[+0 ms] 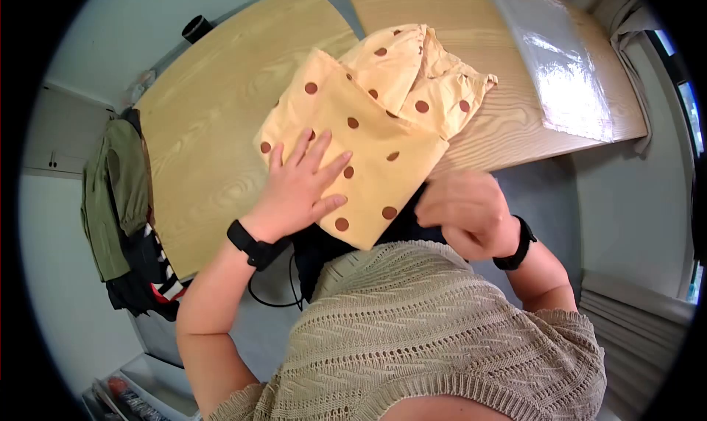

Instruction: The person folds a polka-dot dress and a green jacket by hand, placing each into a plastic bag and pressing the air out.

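Note:
A pale yellow garment [375,145] with brown polka dots lies partly folded over the front edge of the table. Its gathered, ruffled part points toward the far right, and its lower corner hangs over my lap. My left hand [298,185] rests flat on the left side of the cloth, fingers spread. Just off the garment's lower right edge is my right hand [468,207], its fingers curled inward and smeared by motion. Whether those fingers hold anything cannot be made out.
Two wooden table tops [243,89] meet behind the garment. A shiny clear plastic sheet [563,75] lies at the right. A dark cup-like object [197,28] stands beyond the far left edge. Jackets [118,193] hang at the left, and a black cable [272,301] loops below the table.

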Available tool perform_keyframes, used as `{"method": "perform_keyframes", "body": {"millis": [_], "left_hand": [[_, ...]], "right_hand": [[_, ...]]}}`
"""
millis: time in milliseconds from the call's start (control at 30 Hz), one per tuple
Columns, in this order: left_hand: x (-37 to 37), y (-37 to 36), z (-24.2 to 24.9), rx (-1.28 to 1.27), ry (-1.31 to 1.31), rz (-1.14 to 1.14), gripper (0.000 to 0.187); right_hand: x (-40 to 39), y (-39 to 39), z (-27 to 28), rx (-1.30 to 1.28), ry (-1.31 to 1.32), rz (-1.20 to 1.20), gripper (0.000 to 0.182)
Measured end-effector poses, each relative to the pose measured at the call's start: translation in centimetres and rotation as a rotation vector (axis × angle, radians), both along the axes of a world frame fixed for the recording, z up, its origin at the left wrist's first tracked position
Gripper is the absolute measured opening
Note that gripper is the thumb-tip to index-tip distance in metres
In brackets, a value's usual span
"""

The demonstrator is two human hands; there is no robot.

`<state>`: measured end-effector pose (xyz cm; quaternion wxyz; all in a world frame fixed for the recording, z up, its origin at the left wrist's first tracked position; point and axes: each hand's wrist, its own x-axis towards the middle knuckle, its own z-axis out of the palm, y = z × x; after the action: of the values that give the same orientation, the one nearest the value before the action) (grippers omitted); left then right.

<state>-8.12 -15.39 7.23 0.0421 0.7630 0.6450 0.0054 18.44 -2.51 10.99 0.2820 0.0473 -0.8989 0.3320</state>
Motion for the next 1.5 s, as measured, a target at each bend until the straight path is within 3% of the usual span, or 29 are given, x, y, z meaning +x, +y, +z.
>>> {"method": "perform_keyframes", "body": {"millis": [33,100,167,200,333,433,600,833,867,900,967,1033,1167,1233,1300,1433,1500], "left_hand": [[0.1,0.0,-0.1,-0.009,-0.014,0.004,0.061],[0.1,-0.1,-0.1,0.081,0.004,-0.003,0.06],[0.3,-0.3,-0.2,0.102,0.007,0.011,0.059],[0.3,-0.3,-0.1,0.054,0.023,0.014,0.059],[0.3,-0.4,0.0,0.015,0.034,0.028,0.059],[0.2,-0.4,0.0,0.029,0.023,0.02,0.059],[1.0,-1.1,0.2,0.047,0.017,0.027,0.059],[2.2,-6.9,1.4,-0.075,-0.099,0.252,0.061],[2.2,-7.8,1.4,-0.007,-0.169,0.245,0.053],[1.6,-8.6,1.6,-0.006,-0.164,0.258,0.053],[-0.2,-10.6,2.1,0.115,-0.645,0.234,0.042],[-1.8,-13.4,1.7,0.377,-0.666,0.325,0.044],[-4.0,-15.1,2.0,0.452,-0.667,0.544,0.056],[-4.9,-14.2,1.1,0.463,-0.653,0.604,0.062],[-5.1,-12.3,0.3,0.474,-0.756,0.471,0.078],[-5.9,-7.8,0.5,0.403,-0.758,0.388,0.079],[-5.8,-6.0,1.7,0.253,-0.555,0.119,0.069]], "right_hand": [[-0.8,-0.1,0.3,-0.009,-0.014,0.004,0.028],[-3.7,-1.2,0.5,0.352,-0.026,-0.23,0.038],[-5.1,-1.7,-1.2,0.47,-0.204,-0.301,0.053],[-4.9,-1.7,-2.9,0.503,-0.357,-0.327,0.062],[-3.5,-2.0,-6.4,0.413,-0.407,-0.32,0.068],[-3.5,-2.5,-6.4,0.483,-0.453,-0.356,0.068],[-4.0,-2.6,-7.4,0.436,-0.245,-0.493,0.061],[-6.0,-2.8,-6.8,0.555,-0.247,-0.386,0.056],[-6.2,-2.5,-6.6,0.554,-0.238,-0.376,0.056],[-6.3,-2.3,-6.1,0.521,-0.265,-0.332,0.055],[-6.6,-1.9,-5.3,0.411,-0.316,-0.258,0.051],[-6.5,-1.1,-4.0,0.196,-0.32,-0.175,0.05],[-6.1,1.1,-3.1,-0.264,-0.354,0.032,0.048],[-5.7,2.0,-3.2,-0.254,-0.339,0.097,0.044],[-5.3,2.0,-2.8,-0.197,-0.374,0.117,0.044],[-4.4,2.3,-2.5,-0.289,-0.369,0.214,0.046],[-4.1,2.5,-2.6,-0.303,-0.377,0.218,0.048]]}}
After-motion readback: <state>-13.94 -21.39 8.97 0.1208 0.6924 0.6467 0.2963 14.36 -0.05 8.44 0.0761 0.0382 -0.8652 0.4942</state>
